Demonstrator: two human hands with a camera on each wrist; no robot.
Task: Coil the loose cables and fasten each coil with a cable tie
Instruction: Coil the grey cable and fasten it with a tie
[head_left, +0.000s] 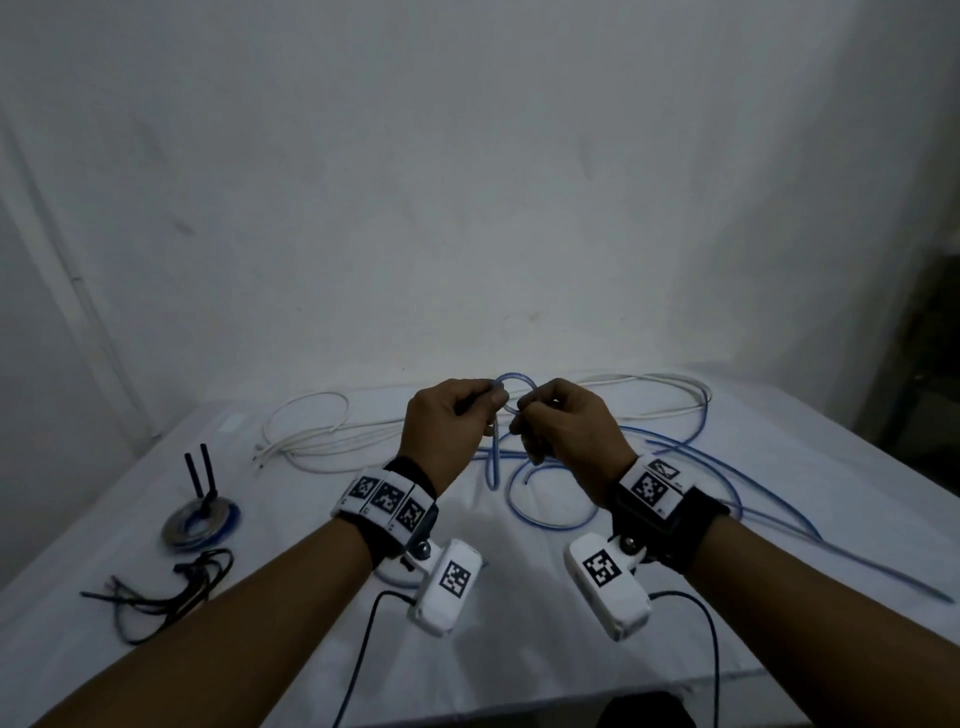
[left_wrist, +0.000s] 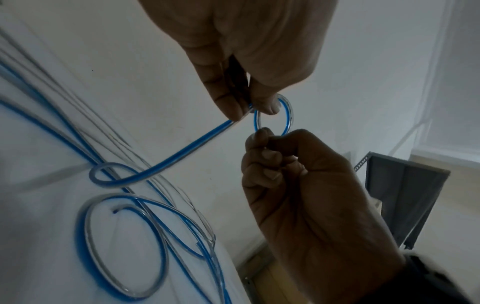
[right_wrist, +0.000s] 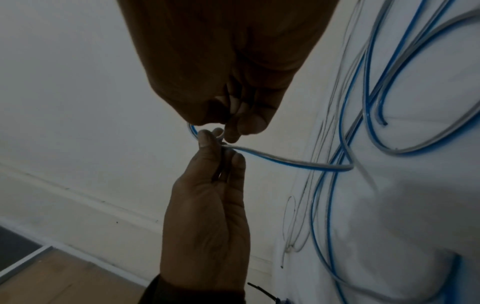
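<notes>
Blue cable (head_left: 550, 512) is the one getting handled right now, most of it sprawled in loose loops over the white tablecloth (head_left: 291, 571). Both hands are raised a bit above the table, close together near the middle. Left hand (head_left: 449, 428) pinches the cable between thumb and fingers, right hand (head_left: 563, 428) pinches it too, and there's a small loop (left_wrist: 272, 115) standing up between them. From the left hand a strand drops down to the cloth. Right wrist view is pretty dark, so I can't really tell how the cable runs through those fingers.

White cable (head_left: 322, 431) lies uncoiled behind the hands, toward the far edge. Over on the left sits a finished coil (head_left: 200, 519) with two black tie ends sticking up, and just in front of it a little heap of black cable ties (head_left: 166, 592).
</notes>
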